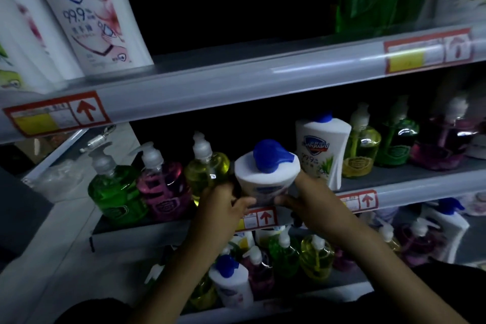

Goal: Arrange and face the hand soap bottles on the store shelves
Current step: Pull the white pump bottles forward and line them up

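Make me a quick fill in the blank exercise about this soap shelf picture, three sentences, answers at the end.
1. Both hands, left hand and right hand, hold a white bottle with a ____ cap.
2. Left of that bottle, the yellow pump bottle stands beside a pink pump bottle, then a ____ one.
3. The red price tags on the shelf edges carry an arrow pointing ____.

Answers: blue; green; up

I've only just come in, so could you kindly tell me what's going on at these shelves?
A person is holding a white soap bottle with a blue cap in both hands, left hand and right hand, at the front of the middle shelf. It tilts toward the camera. A matching white bottle stands upright just to its right, with green, pink and yellow pump bottles on both sides.
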{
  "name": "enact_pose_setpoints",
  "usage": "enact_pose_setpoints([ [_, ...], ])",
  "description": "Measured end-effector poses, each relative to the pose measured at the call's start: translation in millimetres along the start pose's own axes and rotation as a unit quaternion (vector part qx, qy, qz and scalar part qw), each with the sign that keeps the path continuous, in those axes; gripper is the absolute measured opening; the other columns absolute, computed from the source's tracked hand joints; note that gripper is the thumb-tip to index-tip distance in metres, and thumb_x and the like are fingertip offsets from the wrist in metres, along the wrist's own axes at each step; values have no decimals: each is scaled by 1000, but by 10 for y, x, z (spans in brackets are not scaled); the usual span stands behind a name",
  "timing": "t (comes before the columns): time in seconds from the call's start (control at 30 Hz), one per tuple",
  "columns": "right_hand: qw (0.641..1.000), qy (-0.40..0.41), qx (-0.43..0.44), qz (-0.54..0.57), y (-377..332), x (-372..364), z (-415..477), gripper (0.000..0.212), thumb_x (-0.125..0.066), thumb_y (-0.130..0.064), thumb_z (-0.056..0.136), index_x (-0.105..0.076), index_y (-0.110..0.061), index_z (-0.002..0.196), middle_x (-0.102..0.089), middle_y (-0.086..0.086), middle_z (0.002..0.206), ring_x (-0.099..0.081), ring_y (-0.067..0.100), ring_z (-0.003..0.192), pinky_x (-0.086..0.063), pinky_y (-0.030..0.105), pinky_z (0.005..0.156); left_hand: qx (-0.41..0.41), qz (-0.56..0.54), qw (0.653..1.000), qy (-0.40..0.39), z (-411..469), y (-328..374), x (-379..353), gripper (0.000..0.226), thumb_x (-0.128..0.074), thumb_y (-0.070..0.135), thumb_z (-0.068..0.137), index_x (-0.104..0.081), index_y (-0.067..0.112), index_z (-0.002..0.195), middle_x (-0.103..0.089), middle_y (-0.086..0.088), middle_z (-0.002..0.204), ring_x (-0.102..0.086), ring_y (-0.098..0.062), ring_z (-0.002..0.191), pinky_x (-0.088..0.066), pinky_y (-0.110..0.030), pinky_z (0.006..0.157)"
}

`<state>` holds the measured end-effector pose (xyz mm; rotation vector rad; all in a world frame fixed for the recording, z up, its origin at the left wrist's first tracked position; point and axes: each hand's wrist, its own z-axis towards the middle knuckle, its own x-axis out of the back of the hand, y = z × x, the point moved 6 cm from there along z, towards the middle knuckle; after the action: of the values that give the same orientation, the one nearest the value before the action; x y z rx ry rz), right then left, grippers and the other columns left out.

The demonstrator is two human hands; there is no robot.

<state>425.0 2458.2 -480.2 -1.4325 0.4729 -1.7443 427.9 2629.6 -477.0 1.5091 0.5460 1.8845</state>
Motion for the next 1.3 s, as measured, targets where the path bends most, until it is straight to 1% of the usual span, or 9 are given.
enact_pose_setpoints([
  [0.17,997,54,51,-19,-40,-4,-83,63,-63,-11,88,-39,-36,140,-66,-11,111,-61,2,95,-54,32,81,-68,16,997,17,-14,31,-15,7,-63,5,87,-68,11,86,-57,21,68,-61,4,69,-45,-4,63],
  [0.27,995,71,70,-7,-189,136,-162,63,-62,-15,89,-37,-53,133,-64,-24,107,-60,-9,96,-53,23,83,-141,-8,988,65,-97,157,121,19,-61,7,88,-62,25,94,-55,24,78,-61,9,77,-46,-6,69],
  [0.4,989,92,102,46,-493,383,-271,50,-61,-21,92,-41,-45,131,-65,-21,112,-64,-2,99,-56,33,78,-251,-25,956,151,-241,458,460,11,-59,32,85,-57,28,95,-53,24,89,-56,7,83,-44,-3,70],
  [0.63,942,231,156,189,-1163,658,-298,51,-68,-38,71,-53,-55,117,-68,-26,109,-64,-6,100,-48,9,80,-365,27,894,261,-399,1219,1206,49,-56,47,84,-57,26,128,-59,23,107,-48,16,91,-38,-2,84],
  [0.8,922,271,230,154,-1856,835,27,48,-64,-33,75,-50,-37,120,-69,-27,90,-65,-9,83,-44,3,67,-321,-40,893,313,-220,1382,1917,39,-58,32,85,-63,27,123,-68,14,104,-58,10,102,-38,-1,85],
  [0.93,925,238,278,99,-2350,709,417,44,-58,-27,83,-42,-44,119,-63,-20,95,-62,-5,87,-41,4,69,-237,-54,885,397,-117,1128,2174,33,-52,22,88,-64,16,119,-68,-2,113,-59,-16,110,-47,-26,95],
  [1.07,934,176,299,89,-2568,491,751,46,-58,-14,87,-43,-38,123,-60,-18,111,-60,-2,102,-47,11,78,-186,-53,879,435,14,856,2325,31,-57,12,90,-61,19,120,-64,6,107,-52,-1,98,-33,3,80],
  [1.2,951,156,262,57,-2543,348,959,42,-62,-14,89,-47,-36,122,-64,-18,108,-61,-1,100,-52,26,84,-174,-18,889,422,150,675,2324,15,-52,21,92,-57,26,104,-55,10,98,-53,-8,93,-38,-11,73],
  [1.3,960,159,229,23,-2511,308,1043,39,-61,-28,88,-44,-39,122,-68,-18,104,-66,2,93,-55,37,81,-181,5,889,420,213,599,2304,41,-48,24,90,-53,16,130,-59,5,105,-51,-11,101,-46,-25,83],
])
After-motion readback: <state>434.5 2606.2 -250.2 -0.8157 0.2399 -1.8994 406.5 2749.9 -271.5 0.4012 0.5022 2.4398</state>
